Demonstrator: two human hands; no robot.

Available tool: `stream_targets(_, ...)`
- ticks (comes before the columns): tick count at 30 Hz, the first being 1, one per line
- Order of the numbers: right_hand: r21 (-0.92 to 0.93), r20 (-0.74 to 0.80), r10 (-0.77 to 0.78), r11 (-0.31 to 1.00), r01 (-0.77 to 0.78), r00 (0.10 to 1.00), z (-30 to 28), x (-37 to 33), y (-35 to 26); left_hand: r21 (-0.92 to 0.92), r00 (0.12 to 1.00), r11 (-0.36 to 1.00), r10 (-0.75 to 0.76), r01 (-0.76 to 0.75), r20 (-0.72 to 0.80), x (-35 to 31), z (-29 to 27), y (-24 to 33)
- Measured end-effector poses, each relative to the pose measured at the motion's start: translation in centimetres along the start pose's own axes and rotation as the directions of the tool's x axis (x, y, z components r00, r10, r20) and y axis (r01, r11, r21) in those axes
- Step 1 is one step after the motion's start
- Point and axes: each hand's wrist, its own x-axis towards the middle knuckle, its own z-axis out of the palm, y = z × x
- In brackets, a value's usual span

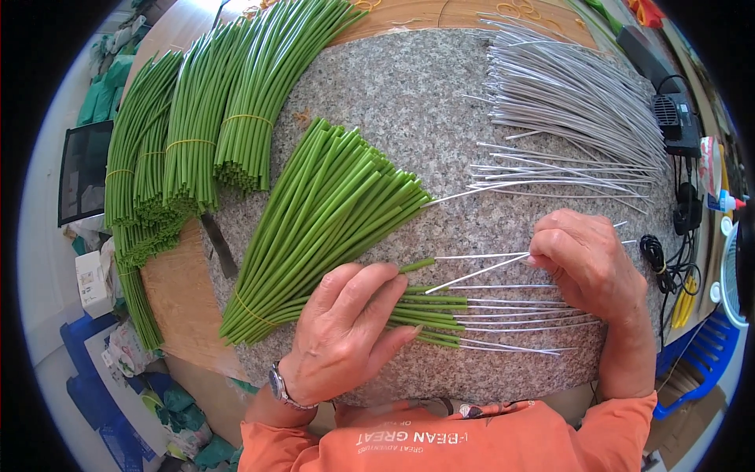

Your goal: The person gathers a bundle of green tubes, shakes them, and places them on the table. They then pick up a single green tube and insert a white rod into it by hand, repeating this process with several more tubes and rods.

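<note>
Right hand [588, 263] pinches white wire [477, 274] slanting lower left, tip beside green stems [442, 319], lower center; left hand [342, 322], nearer, rests over stems, grip unclear.

Green stems [334, 193], silver-grey wires [578, 106], speckled grey stone slab [393, 86], orange shirt [503, 444]

Lighting was bright, fairly even, w/ pale sheen on green stems [255, 79] & wood tabletop [171, 31] upper L; shadows were soft. Granite slab [401, 86] looked sharp mid-pic; edges bent nr rim, corners were black
</note>
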Motion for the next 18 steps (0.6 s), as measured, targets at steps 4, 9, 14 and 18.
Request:
stream_targets(4,0.006,0.010,0.009,1.000,-0.009,1.000,0.02,-0.03,0.07,0.010,1.000,1.000,0.006,-0.006,-0.004,-0.07,0.07,-0.07)
stream_targets(9,-0.003,0.023,0.020,1.000,-0.020,1.000,-0.11,0.11,0.02,0.007,1.000,1.000,0.003,-0.003,-0.001,-0.08,0.05,-0.19)
stream_targets(14,0.009,0.025,0.013,1.000,-0.013,1.000,-0.01,0.07,0.18,0.009,1.000,1.000,0.005,-0.005,0.003,0.02,0.06,-0.22)
stream_targets(18,0.013,0.038,-0.001,1.000,0.001,0.999,0.11,0.07,0.06,0.012,1.000,1.000,0.007,-0.007,0.004,0.02,0.11,-0.09)
